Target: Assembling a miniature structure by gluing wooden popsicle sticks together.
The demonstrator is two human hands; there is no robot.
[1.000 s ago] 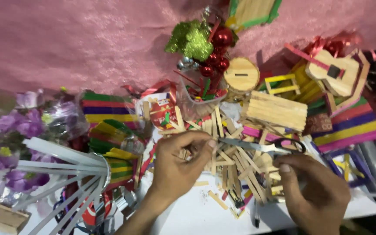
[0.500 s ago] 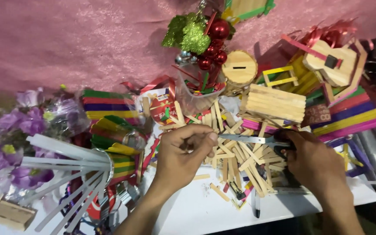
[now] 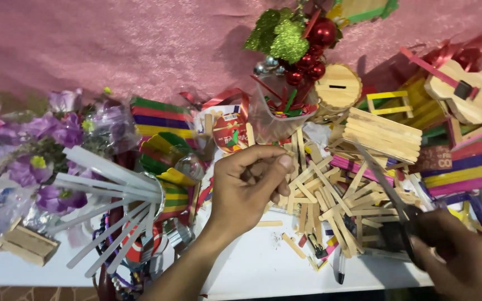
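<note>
Both hands are seen over a white tabletop (image 3: 252,267) strewn with craft material. A pair of steel-bladed scissors with dark handles (image 3: 383,184) is gripped by the right hand (image 3: 464,262) at five o'clock in the view, the fingers being closed around the handles and the blades pointing up toward eleven o'clock; whether the blades are parted cannot be told. At the centre, the left hand (image 3: 249,192) is held loosely curled, thumb and forefinger drawn close together as if pinching, though what, if anything, is pinched cannot be made out. Between and under the two hands a loose heap of plain wooden craft sticks (image 3: 330,206) is spread, the scissor blades lying just above it. At one o'clock from the heap a flat raft of glued wooden sticks (image 3: 383,134) is set, and beyond it, at twelve o'clock, a round wooden box with a slot (image 3: 337,86) stands beside a cluster of red baubles and glittery green leaves (image 3: 297,39). A small wooden guitar model (image 3: 464,92) is placed at two o'clock. Striped, coloured stick panels (image 3: 154,117) are stacked at ten o'clock, and purple artificial flowers (image 3: 34,139) with a fan of white sticks (image 3: 112,195) are seen at nine o'clock.
</note>
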